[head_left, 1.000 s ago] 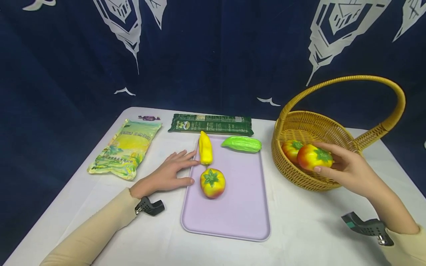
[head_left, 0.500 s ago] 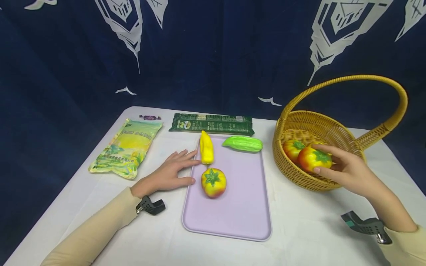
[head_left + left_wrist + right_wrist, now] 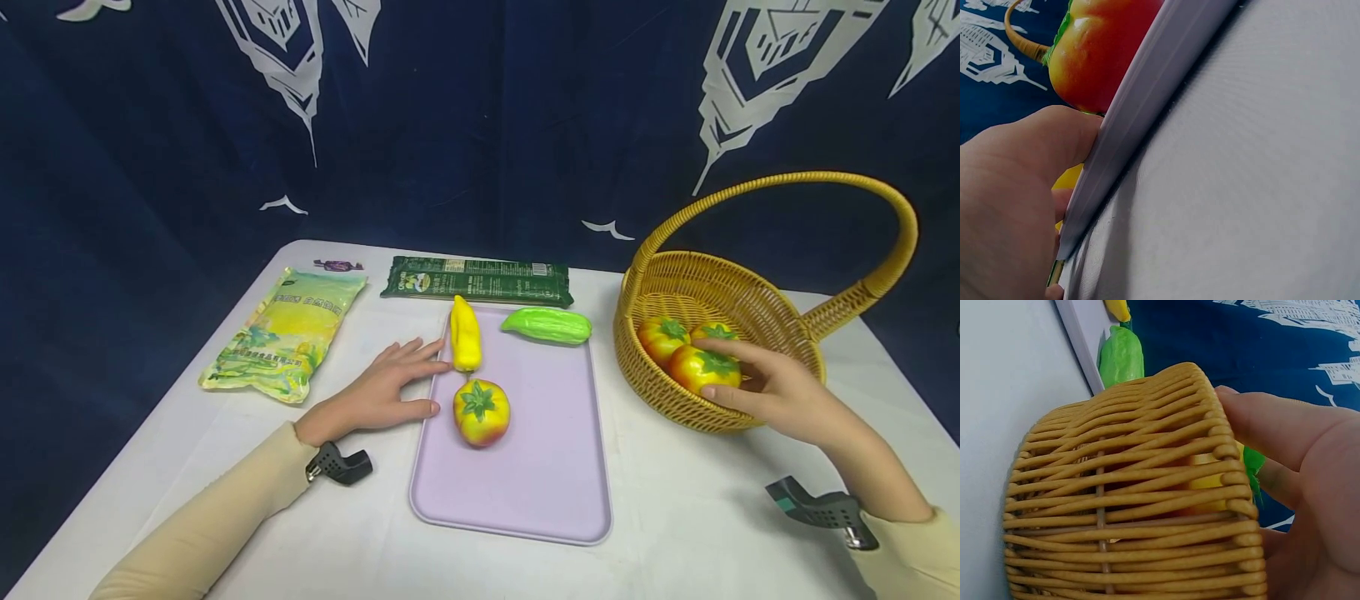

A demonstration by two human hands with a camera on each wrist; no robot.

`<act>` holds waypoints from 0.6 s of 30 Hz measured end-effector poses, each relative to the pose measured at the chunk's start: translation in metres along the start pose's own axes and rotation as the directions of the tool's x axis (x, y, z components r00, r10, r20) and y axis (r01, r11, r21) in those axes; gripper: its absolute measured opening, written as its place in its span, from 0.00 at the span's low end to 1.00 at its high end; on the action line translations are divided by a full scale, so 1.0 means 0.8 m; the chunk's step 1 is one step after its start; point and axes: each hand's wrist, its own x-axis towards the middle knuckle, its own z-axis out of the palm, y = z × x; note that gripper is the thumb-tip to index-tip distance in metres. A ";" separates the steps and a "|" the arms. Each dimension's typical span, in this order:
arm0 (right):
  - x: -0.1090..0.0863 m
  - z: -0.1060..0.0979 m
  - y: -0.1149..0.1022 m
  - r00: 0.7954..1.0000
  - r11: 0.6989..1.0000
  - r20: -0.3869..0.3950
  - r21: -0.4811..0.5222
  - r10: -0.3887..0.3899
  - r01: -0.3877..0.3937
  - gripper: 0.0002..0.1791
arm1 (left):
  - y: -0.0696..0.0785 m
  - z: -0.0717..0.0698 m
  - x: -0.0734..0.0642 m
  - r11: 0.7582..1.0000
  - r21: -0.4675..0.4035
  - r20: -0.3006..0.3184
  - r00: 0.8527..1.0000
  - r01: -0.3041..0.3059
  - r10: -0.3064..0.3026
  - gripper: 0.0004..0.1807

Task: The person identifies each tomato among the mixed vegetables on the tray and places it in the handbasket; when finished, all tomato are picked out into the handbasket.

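Observation:
At the right in the head view, my right hand (image 3: 783, 392) reaches over the wicker basket (image 3: 720, 271). Its thumb and fingers hold a yellow-red toy tomato (image 3: 693, 371) low inside the basket, close to two similar toy tomatoes (image 3: 663, 337). In the right wrist view the basket's woven side (image 3: 1135, 500) hides most of the held tomato. My left hand (image 3: 378, 392) lies with fingers spread at the left edge of the lilac tray (image 3: 525, 492). On that tray are another toy tomato (image 3: 482, 414), a yellow pepper-shaped toy (image 3: 465, 337) and a green gourd-like toy (image 3: 547, 325).
Behind the tray lies a long dark green packet (image 3: 476, 281). A yellow-green bag (image 3: 285, 333) and a small purple wrapped candy (image 3: 337, 266) lie at the left of the white table (image 3: 315, 533). The basket's tall handle (image 3: 795, 177) arches above its opening.
My right hand has lowered its toy tomato deeper into the basket, and a tomato behind it now shows more. The left hand stays at the tray edge.

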 end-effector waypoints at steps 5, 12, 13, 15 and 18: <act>0.002 0.001 -0.003 0.999 0.999 0.018 -0.043 0.033 -0.032 0.31 | 0.000 0.000 0.000 1.000 -0.002 0.000 1.000 -0.001 0.001 0.33; 0.007 0.006 -0.006 0.998 0.996 0.039 -0.080 0.046 -0.043 0.31 | 0.001 -0.001 0.000 1.000 -0.003 0.003 1.000 -0.002 0.002 0.33; 0.007 0.006 -0.006 0.997 0.995 0.045 -0.089 0.055 -0.051 0.31 | 0.001 -0.001 0.000 1.000 -0.004 0.003 1.000 -0.001 0.001 0.33; 0.009 0.007 -0.007 0.996 0.992 0.050 -0.105 0.073 -0.067 0.31 | 0.001 -0.001 0.000 1.000 -0.005 0.003 1.000 -0.002 0.002 0.33; 0.011 0.007 -0.008 0.995 0.989 0.047 -0.130 0.083 -0.076 0.31 | 0.001 -0.001 0.000 1.000 -0.002 0.004 1.000 -0.002 0.002 0.33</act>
